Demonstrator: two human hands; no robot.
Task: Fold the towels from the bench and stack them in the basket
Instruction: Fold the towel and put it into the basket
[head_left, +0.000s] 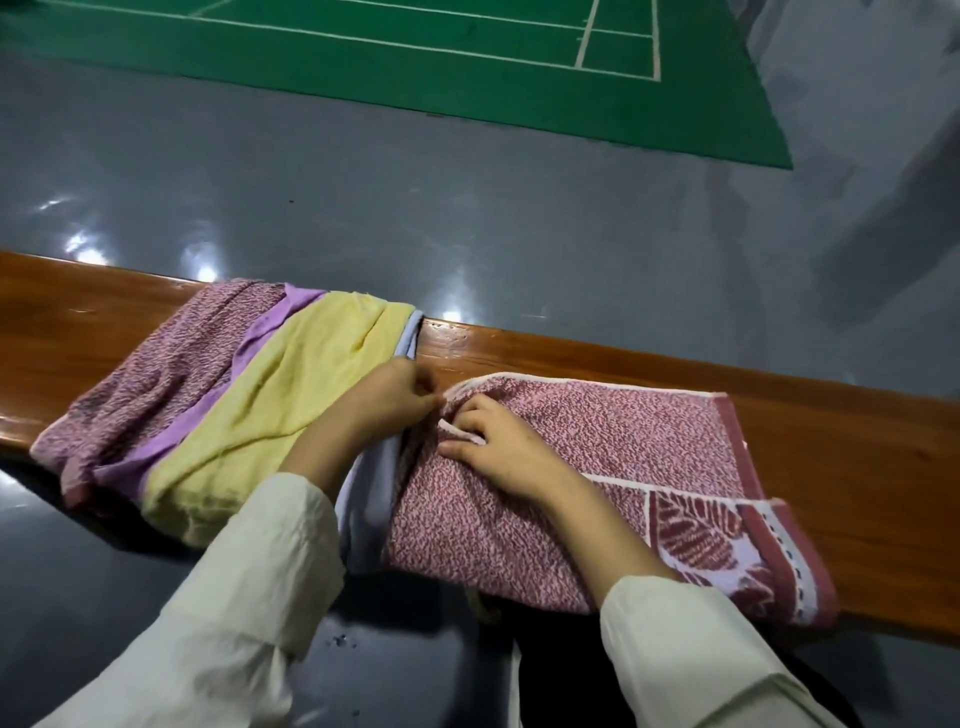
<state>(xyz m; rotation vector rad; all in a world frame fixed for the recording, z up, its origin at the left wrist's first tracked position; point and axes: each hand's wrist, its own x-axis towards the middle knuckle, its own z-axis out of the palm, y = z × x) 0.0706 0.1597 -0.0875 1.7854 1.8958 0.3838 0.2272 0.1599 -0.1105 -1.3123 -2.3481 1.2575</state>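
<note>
The step in hand is folding 1 towel on the bench (571, 353). The red patterned towel (623, 426) lies flat across the right part of the wood, its leaf-printed end hanging off the near edge. Both hands work its left edge. The left hand (395, 400) has its fingertips bunched together on the far-left corner, and the right hand (498, 452), just beside it, has its fingers curled over a white hem, pinching the cloth.

Next, I judge, that gathered edge must be carried right to meet the opposite end, kept level so that the hems line up.

No basket is in view, so what it holds cannot be told. To the left, touching the red towel, waits an unfolded pile: a yellow towel (291, 384), a purple one (249, 338), a mauve speckled one (171, 358) and a pale blue cloth (369, 499).
</note>
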